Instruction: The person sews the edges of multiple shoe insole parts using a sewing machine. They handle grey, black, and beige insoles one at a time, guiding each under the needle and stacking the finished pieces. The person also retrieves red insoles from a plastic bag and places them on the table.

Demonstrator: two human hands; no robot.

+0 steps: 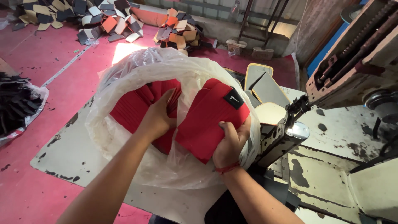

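Your left hand [156, 118] is inside the mouth of a clear plastic bag [124, 74], fingers curled down onto the stack of red fabric pieces [130, 108] packed there; the fingertips are hidden among the pieces, so you cannot tell from this view whether they pinch one or only press on them. Your right hand [230, 143] is closed around the lower edge of a bundle of red pieces [209, 116], thumb on the near face and fingers wrapped behind. That bundle stands tilted at the right side of the bag opening, half out of it, with a small black tag [234, 99] on its upper right corner. A red string [226, 168] circles your right wrist.

The bag sits on the worn pale work table [62, 155], toward its middle, and overhangs the near edge. At the table's right side stands an industrial sewing machine [352, 70], its head just beside the bundle. Grey and tan cut pieces [265, 87] lie behind the bag near the far edge. On the red floor [49, 54] beyond are heaps of black, orange and cream cut pieces [112, 20], and a bag of black pieces [16, 103] lies at far left.
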